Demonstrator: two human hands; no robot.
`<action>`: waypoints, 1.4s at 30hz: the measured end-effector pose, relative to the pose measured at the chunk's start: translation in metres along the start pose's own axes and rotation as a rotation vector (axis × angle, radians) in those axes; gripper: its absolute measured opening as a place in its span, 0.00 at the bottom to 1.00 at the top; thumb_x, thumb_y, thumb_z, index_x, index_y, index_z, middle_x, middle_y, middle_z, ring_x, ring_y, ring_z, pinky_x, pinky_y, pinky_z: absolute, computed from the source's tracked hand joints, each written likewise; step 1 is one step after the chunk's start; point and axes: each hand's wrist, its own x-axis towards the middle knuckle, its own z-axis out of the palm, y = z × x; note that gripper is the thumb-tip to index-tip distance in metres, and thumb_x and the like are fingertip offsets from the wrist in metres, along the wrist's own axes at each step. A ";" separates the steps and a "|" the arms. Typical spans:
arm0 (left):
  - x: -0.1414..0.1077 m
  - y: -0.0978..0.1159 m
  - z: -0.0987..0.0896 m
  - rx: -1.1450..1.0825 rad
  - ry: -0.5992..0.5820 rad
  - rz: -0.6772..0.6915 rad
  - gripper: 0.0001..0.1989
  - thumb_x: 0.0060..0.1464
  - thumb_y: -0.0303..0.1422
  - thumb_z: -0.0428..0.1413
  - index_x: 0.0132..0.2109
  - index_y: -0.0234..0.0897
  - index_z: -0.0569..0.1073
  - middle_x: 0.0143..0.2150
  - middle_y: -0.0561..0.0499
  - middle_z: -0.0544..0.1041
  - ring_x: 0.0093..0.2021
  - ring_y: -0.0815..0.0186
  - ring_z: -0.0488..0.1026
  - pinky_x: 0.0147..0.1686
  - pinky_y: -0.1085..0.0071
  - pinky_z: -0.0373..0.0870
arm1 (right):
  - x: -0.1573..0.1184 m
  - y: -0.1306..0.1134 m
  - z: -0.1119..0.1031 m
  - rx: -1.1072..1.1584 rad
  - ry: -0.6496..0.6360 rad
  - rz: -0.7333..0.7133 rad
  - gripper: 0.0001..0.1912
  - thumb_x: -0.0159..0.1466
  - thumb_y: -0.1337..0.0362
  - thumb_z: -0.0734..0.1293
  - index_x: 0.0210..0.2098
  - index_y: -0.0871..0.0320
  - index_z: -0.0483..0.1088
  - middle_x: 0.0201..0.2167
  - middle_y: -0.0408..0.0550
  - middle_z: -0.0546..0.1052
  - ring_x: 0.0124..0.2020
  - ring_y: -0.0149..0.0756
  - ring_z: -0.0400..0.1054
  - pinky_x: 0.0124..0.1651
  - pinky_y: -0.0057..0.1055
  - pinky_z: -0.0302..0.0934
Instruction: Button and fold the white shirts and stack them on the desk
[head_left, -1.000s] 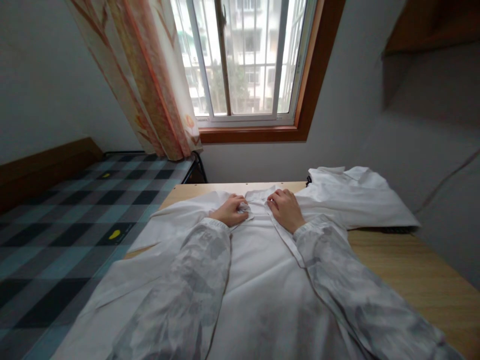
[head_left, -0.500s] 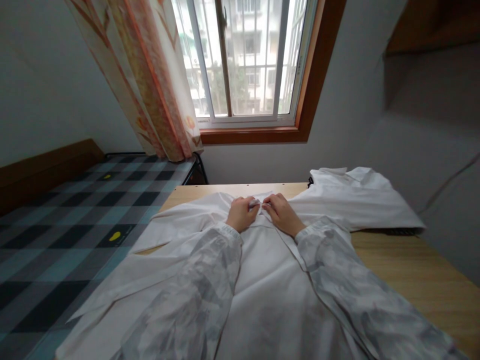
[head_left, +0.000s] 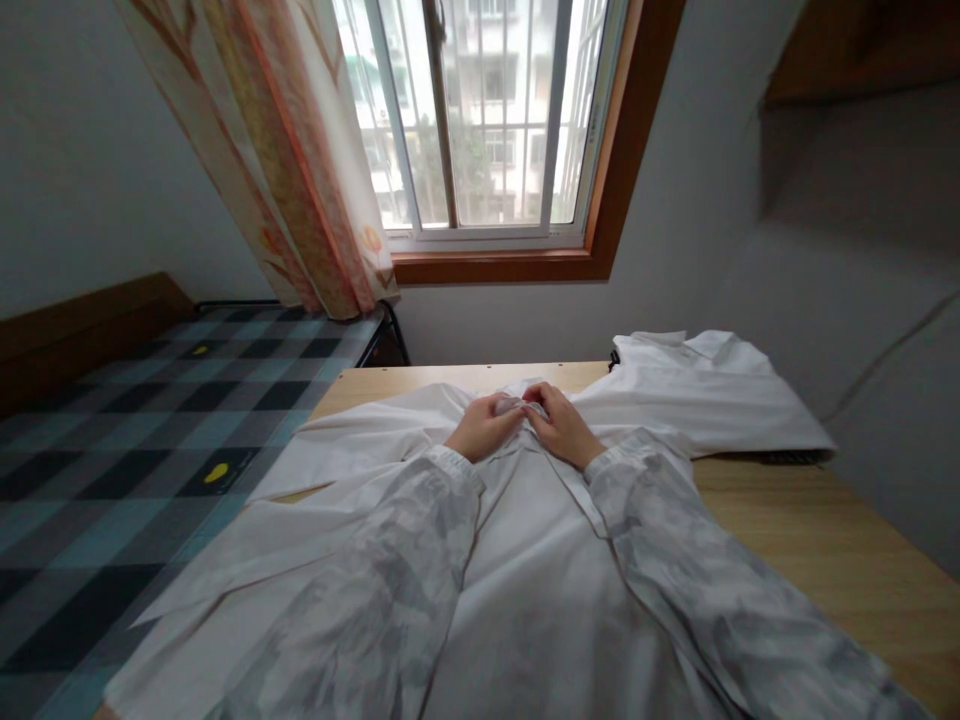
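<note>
A long white coat [head_left: 536, 590] lies spread over the wooden table, its lower part reaching toward me between my forearms. Its collar end is bunched up near the table's far edge. There my left hand [head_left: 484, 428] pinches the white cloth between thumb and fingers. Right beside it, my right hand [head_left: 564, 430] grips the same cloth, with the fingertips of both hands almost touching. What small part of the collar sits between the fingertips is hard to make out. Loose grey-and-white patterned sleeves cover both my arms.
A second white garment [head_left: 705, 390], folded with its collar up, rests at the table's back right on something dark. The wooden table [head_left: 810, 530] shows at right. A checked bed [head_left: 120, 480] stands at left, beside a curtain [head_left: 307, 160] and a window [head_left: 495, 130].
Both hands have drawn slightly closer together at the collar, bunching the cloth between them. The view has shifted a little; the folded garment has stayed put.
</note>
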 end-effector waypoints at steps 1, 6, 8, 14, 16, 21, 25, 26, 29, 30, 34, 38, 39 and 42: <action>-0.001 0.001 0.000 0.004 -0.017 0.008 0.14 0.59 0.44 0.63 0.35 0.36 0.79 0.32 0.52 0.77 0.35 0.65 0.71 0.37 0.71 0.68 | 0.000 0.000 0.000 0.011 0.006 0.011 0.04 0.71 0.63 0.67 0.46 0.53 0.69 0.42 0.50 0.77 0.45 0.46 0.70 0.52 0.42 0.65; -0.003 0.006 -0.001 -0.018 -0.023 0.013 0.13 0.58 0.41 0.64 0.35 0.35 0.78 0.32 0.52 0.77 0.34 0.66 0.70 0.38 0.71 0.67 | 0.000 -0.002 -0.001 0.016 0.008 0.034 0.03 0.72 0.63 0.66 0.46 0.53 0.70 0.43 0.50 0.78 0.45 0.45 0.70 0.51 0.41 0.64; -0.003 0.007 -0.002 -0.026 -0.016 -0.003 0.12 0.57 0.40 0.64 0.36 0.35 0.78 0.31 0.53 0.76 0.33 0.67 0.69 0.37 0.70 0.66 | 0.000 -0.004 -0.001 -0.007 0.014 0.026 0.04 0.72 0.65 0.65 0.45 0.53 0.71 0.42 0.50 0.78 0.46 0.45 0.70 0.51 0.42 0.64; -0.003 0.010 -0.002 -0.094 -0.004 -0.017 0.15 0.57 0.43 0.65 0.37 0.35 0.77 0.32 0.52 0.75 0.33 0.67 0.68 0.37 0.70 0.66 | 0.000 -0.011 -0.001 -0.081 0.049 0.010 0.04 0.69 0.67 0.67 0.43 0.53 0.72 0.40 0.50 0.77 0.45 0.47 0.69 0.51 0.42 0.63; -0.003 0.010 -0.002 -0.123 -0.003 -0.020 0.16 0.57 0.45 0.65 0.36 0.35 0.76 0.32 0.53 0.74 0.33 0.67 0.68 0.36 0.70 0.66 | 0.000 -0.011 0.000 -0.106 0.070 0.018 0.03 0.68 0.67 0.68 0.42 0.54 0.72 0.39 0.51 0.77 0.45 0.47 0.69 0.51 0.42 0.63; -0.003 0.008 -0.001 -0.167 0.004 -0.042 0.21 0.57 0.50 0.67 0.36 0.35 0.74 0.30 0.55 0.71 0.31 0.69 0.64 0.32 0.71 0.62 | 0.000 -0.008 0.001 -0.139 0.042 -0.006 0.02 0.68 0.66 0.68 0.41 0.53 0.72 0.40 0.52 0.79 0.46 0.48 0.70 0.53 0.44 0.63; -0.004 0.008 -0.001 -0.159 0.018 -0.038 0.23 0.56 0.52 0.67 0.35 0.35 0.75 0.30 0.55 0.71 0.31 0.69 0.64 0.32 0.72 0.62 | 0.001 -0.005 0.000 -0.100 0.051 0.000 0.01 0.69 0.65 0.69 0.41 0.53 0.72 0.40 0.50 0.79 0.46 0.47 0.70 0.52 0.43 0.63; -0.004 0.009 -0.001 -0.160 0.021 -0.039 0.24 0.56 0.53 0.67 0.35 0.35 0.75 0.30 0.55 0.71 0.31 0.69 0.64 0.32 0.72 0.62 | 0.001 -0.005 0.000 -0.082 0.050 0.007 0.01 0.69 0.64 0.69 0.41 0.53 0.72 0.39 0.50 0.79 0.45 0.47 0.70 0.52 0.43 0.63; -0.005 0.013 -0.001 -0.154 0.022 -0.049 0.25 0.55 0.54 0.68 0.35 0.35 0.75 0.28 0.55 0.71 0.29 0.70 0.63 0.31 0.72 0.61 | 0.001 -0.007 -0.001 -0.020 0.042 0.029 0.02 0.69 0.63 0.70 0.40 0.53 0.72 0.38 0.48 0.78 0.43 0.45 0.69 0.50 0.41 0.63; -0.005 0.014 -0.002 -0.150 0.023 -0.052 0.25 0.55 0.54 0.68 0.34 0.35 0.74 0.28 0.55 0.71 0.29 0.70 0.62 0.31 0.72 0.62 | 0.001 -0.007 -0.001 -0.003 0.041 0.035 0.02 0.69 0.63 0.70 0.40 0.53 0.72 0.38 0.48 0.78 0.42 0.44 0.69 0.50 0.41 0.63; -0.006 0.018 -0.002 -0.112 0.045 -0.053 0.23 0.56 0.52 0.68 0.34 0.34 0.75 0.29 0.54 0.72 0.30 0.70 0.64 0.32 0.72 0.62 | 0.001 -0.008 -0.002 0.037 0.035 0.060 0.03 0.68 0.63 0.70 0.40 0.53 0.73 0.37 0.46 0.77 0.41 0.43 0.69 0.49 0.40 0.62; -0.007 0.018 -0.002 -0.103 0.058 -0.047 0.20 0.56 0.48 0.69 0.35 0.34 0.78 0.30 0.52 0.76 0.31 0.69 0.67 0.33 0.72 0.65 | 0.001 -0.004 -0.002 0.069 0.022 0.090 0.04 0.68 0.62 0.71 0.39 0.53 0.73 0.37 0.46 0.77 0.42 0.42 0.69 0.49 0.39 0.63; -0.007 0.017 -0.002 -0.104 0.059 -0.046 0.20 0.55 0.48 0.69 0.35 0.34 0.78 0.31 0.52 0.76 0.31 0.69 0.68 0.34 0.72 0.66 | 0.001 -0.003 -0.001 0.072 0.015 0.096 0.04 0.68 0.62 0.71 0.39 0.53 0.73 0.37 0.46 0.77 0.42 0.42 0.69 0.48 0.39 0.63; -0.006 0.014 -0.003 -0.094 0.072 -0.045 0.19 0.53 0.46 0.71 0.35 0.34 0.78 0.31 0.51 0.77 0.31 0.68 0.69 0.34 0.71 0.67 | 0.000 -0.001 0.000 0.069 0.009 0.092 0.03 0.67 0.62 0.71 0.39 0.53 0.73 0.38 0.46 0.77 0.41 0.42 0.69 0.48 0.39 0.63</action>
